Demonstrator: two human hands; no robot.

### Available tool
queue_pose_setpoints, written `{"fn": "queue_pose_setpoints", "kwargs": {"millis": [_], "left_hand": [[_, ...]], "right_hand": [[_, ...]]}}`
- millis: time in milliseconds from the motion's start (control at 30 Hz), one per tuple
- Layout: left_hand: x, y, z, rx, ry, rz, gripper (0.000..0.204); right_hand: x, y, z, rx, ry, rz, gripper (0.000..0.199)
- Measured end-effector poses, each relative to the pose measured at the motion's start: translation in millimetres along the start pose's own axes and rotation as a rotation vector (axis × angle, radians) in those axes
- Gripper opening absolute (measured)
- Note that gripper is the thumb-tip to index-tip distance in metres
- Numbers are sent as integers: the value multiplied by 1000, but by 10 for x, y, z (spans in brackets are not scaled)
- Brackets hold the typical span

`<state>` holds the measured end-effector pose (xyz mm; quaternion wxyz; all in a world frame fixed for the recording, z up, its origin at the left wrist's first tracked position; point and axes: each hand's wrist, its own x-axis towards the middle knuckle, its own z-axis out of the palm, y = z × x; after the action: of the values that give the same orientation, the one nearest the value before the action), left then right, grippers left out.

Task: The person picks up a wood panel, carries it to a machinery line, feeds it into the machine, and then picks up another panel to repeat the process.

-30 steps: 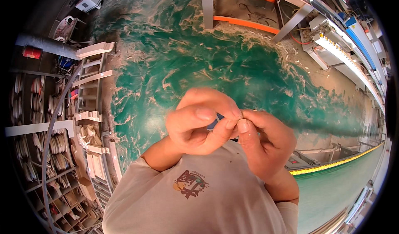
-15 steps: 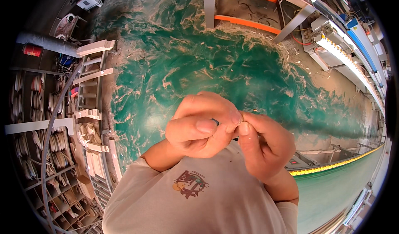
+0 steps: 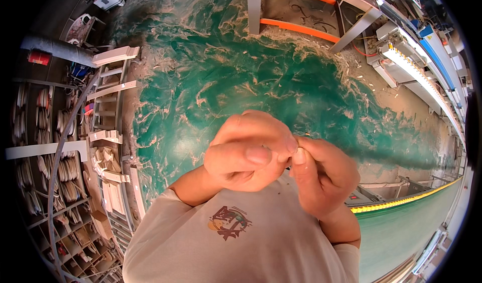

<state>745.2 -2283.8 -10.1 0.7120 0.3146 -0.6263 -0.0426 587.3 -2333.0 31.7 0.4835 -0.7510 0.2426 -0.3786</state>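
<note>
Both of my hands are raised together in front of my chest, their fingertips meeting. My left hand [image 3: 246, 152] is closed, with its fingers curled and the thumb lying across them. A tiny dark bit shows at its fingers, too small to name. My right hand [image 3: 324, 177] pinches with thumb and index finger right against the left fingertips. Whatever sits in that pinch is hidden or too small to make out. Behind the hands is my light T-shirt [image 3: 281, 233] with a printed emblem.
The green floor [image 3: 226, 77] is strewn with pale dust. On the left stand a slatted rack [image 3: 113, 87] with pale boards and a shelf [image 3: 55, 212] of stacked strips. A frame with orange bars [image 3: 298, 29] stands ahead; a long machine [image 3: 427, 87] and a green-topped table [image 3: 411, 217] are at right.
Both hands have shifted slightly to the right, still pressed together at the fingertips. The dark bit at the left fingers shows less than before.
</note>
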Motion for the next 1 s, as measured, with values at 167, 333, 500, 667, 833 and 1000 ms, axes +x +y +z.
{"fn": "queue_pose_setpoints", "kwargs": {"millis": [167,333,500,667,833,1000], "left_hand": [[10,2,-18,-25,-2,-23,84],[-3,-4,83,-87,190,-7,46],[-66,6,22,-88,140,-84,56],[-48,24,-109,-104,30,-161,68],[-118,-22,-55,-245,149,-302,48],[-302,-139,38,-238,272,-494,49]], "right_hand": [[6,0,34,-42,35,-11,15],[20,-20,50,-38,34,-14,14],[18,17,65,-39,18,-11,14],[32,28,104,20,-10,0,14],[27,88,76,190,-76,141,13],[-43,313,99,444,-38,326,14]]}}
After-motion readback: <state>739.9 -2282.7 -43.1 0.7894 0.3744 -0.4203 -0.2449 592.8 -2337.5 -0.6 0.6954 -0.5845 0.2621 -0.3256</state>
